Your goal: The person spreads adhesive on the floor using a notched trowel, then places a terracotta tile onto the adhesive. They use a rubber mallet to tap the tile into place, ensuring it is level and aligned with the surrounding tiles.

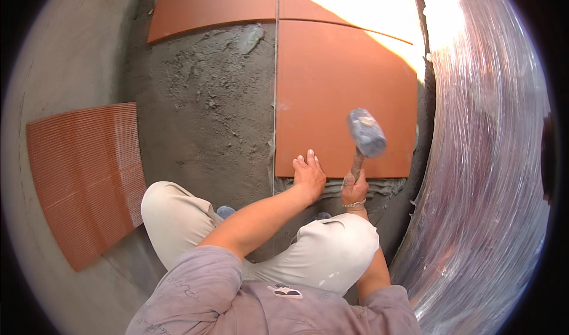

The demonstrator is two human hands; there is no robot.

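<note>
A large terracotta floor tile (341, 92) lies on grey mortar in front of me, its near edge close to my knees. My left hand (309, 173) rests on the tile's near edge, fingers stretched out over the surface, holding nothing. Gripped by its wooden handle in my right hand (354, 188) is a rubber mallet (367, 133). The mallet's grey head, slightly blurred, is over the right near part of the tile; whether it touches cannot be told. A taut string (274, 98) runs along the tile's left edge.
More terracotta tiles (219, 3) lie at the far side, partly in bright sunlight. Rough wet mortar (207, 98) spreads left of the string. A ribbed-back tile (86, 178) leans against the left wall (71, 56). A plastic-wrapped stack (480, 175) stands along the right.
</note>
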